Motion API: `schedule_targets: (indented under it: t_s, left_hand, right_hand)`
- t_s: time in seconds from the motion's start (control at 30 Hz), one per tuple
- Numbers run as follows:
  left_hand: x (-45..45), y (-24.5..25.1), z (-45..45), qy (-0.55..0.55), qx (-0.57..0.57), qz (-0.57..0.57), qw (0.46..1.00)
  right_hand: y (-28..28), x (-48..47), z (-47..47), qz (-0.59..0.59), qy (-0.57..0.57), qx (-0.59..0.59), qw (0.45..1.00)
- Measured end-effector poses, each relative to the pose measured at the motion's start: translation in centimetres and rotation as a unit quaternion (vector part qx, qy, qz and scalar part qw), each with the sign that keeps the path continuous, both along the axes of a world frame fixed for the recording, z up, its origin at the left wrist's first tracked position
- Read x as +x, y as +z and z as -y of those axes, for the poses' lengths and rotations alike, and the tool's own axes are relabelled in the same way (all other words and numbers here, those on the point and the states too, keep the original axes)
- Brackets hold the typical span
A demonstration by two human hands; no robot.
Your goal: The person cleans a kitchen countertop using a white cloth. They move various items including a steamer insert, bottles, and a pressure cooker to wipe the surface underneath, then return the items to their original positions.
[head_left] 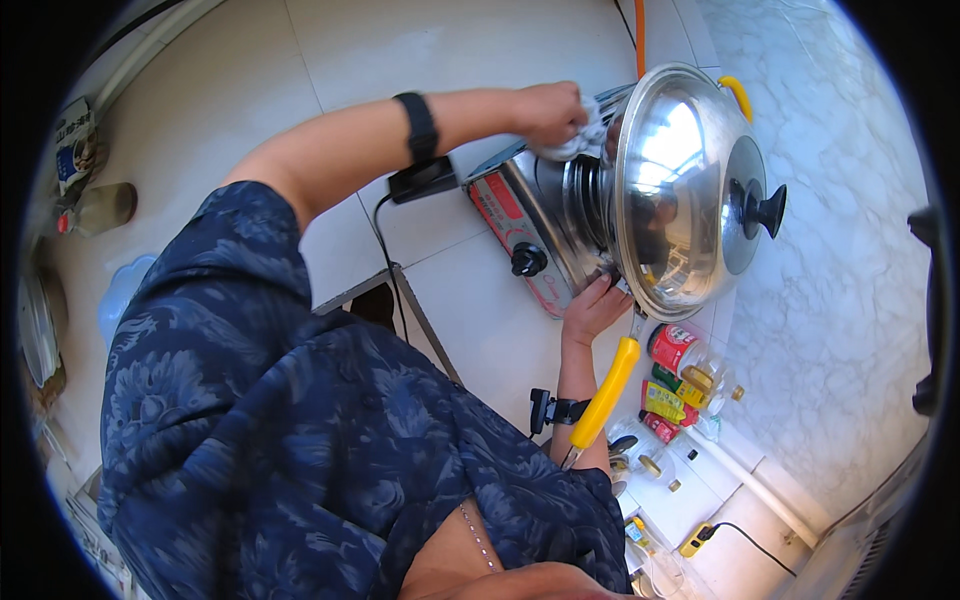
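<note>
My left hand (553, 114) presses a bunched white-grey cloth (581, 139) to the metal top of a tabletop gas stove (551, 240), beside the burner. At the stove's right end, my right hand (596, 309) grips the edge, thumb on the metal; its fingertips are partly hidden. A wok with a domed stainless-steel lid (660, 172) stands on the burner and blocks part of the stove top. Its long yellow handle (607, 390) passes over my right forearm, and a short yellow handle (737, 97) is on the far side. The black control knob (529, 259) sits on the red-and-silver front panel.
An orange hose (640, 37) runs behind the stove. Oil bottles (701, 367) and seasoning packets (661, 401) stand close to my right forearm. A black device (424, 180) trails a cable near the stove's left side. Another bottle (109, 210) stands far left. The marbled wall (817, 225) borders the counter.
</note>
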State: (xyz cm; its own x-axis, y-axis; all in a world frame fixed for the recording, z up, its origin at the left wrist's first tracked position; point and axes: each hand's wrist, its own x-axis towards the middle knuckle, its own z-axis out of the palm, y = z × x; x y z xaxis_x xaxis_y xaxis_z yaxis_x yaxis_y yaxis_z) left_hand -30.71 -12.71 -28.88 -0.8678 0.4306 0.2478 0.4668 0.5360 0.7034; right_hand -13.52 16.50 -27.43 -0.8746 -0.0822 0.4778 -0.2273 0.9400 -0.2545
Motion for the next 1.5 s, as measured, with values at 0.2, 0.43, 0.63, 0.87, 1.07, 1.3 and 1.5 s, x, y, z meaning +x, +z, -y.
schedule_targets:
  t_s: [0.2,0.43,0.63,0.87,1.07,1.3,1.5]
  left_hand:
    - [3.0,0.3,-0.3,0.103,0.043,0.048,0.993]
    - [-6.0,-0.2,-3.8,0.129,-0.02,0.031,0.991]
    - [-7.1,-0.8,-4.1,0.12,0.041,0.082,0.989]
    - [1.1,-0.7,-1.2,0.083,-0.011,-0.015,0.996]
    - [8.6,0.4,0.6,0.129,0.042,-0.004,0.991]
    - [2.8,0.2,-1.2,0.129,0.001,-0.019,0.991]
    - [-5.1,-1.2,-4.0,0.136,-0.049,-0.021,0.989]
  right_hand:
    - [0.0,0.1,0.0,-0.003,-0.013,-0.004,1.0]
    - [-0.3,0.4,-0.2,0.007,-0.015,-0.014,1.0]
    - [-0.6,0.7,-0.7,0.108,-0.045,-0.061,0.991]
    - [0.1,0.8,-0.3,0.142,-0.071,-0.083,0.984]
    - [0.5,0.7,-0.2,0.131,-0.05,-0.105,0.984]
    - [0.0,0.7,-0.4,0.104,-0.035,-0.097,0.989]
    - [0.2,0.7,0.1,0.113,-0.04,-0.116,0.986]
